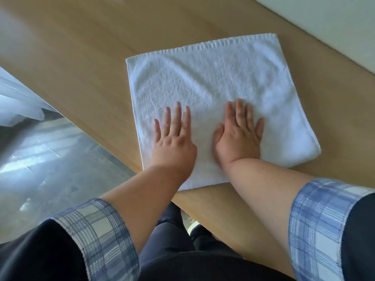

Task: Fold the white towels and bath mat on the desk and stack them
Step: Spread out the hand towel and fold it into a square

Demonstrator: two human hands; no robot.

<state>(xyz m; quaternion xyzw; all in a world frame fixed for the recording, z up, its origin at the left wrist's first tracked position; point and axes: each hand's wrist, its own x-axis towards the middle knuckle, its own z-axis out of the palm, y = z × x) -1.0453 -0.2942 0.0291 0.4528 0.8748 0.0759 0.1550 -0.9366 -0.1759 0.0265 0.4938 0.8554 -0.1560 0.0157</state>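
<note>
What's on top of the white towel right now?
The left hand and right hand press flat on the towel. Whatever lies under it on the desk is hidden.

Wooden desk (85, 63) under white towel (213, 78)

A white terry towel (213, 82) lies flat on the wooden tabletop (81, 57), folded into a rough square. Its ribbed, hemmed edge faces away, and a thick rounded fold runs along its right side. Its near-left side sits skewed, just beside the tabletop's front edge.
</note>
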